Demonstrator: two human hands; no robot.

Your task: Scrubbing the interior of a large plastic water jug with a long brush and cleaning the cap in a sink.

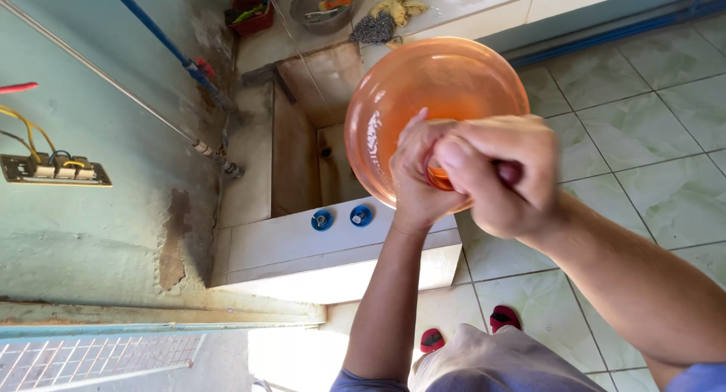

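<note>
From up here I see both hands on a translucent orange plastic bowl [431,97], held tilted in the air above a tiled wash basin [302,142], its hollow facing me. The left hand [418,176] clasps the near rim, fingers curled shut around it; the right hand [499,172] is closed over the same edge, just touching the left, and seems to pinch something small and dark, though I cannot tell what. I judge this a washing or rubbing step at the rim; the next move would call for a firm hold, as the glossy wall looks wet and slippery. The basin is rough, stained cement; two blue round caps [341,218] sit on its white tiled ledge, a wire scourer [372,29] lies on the far worktop [469,6], and the floor [643,127] is pale green tile.
</note>
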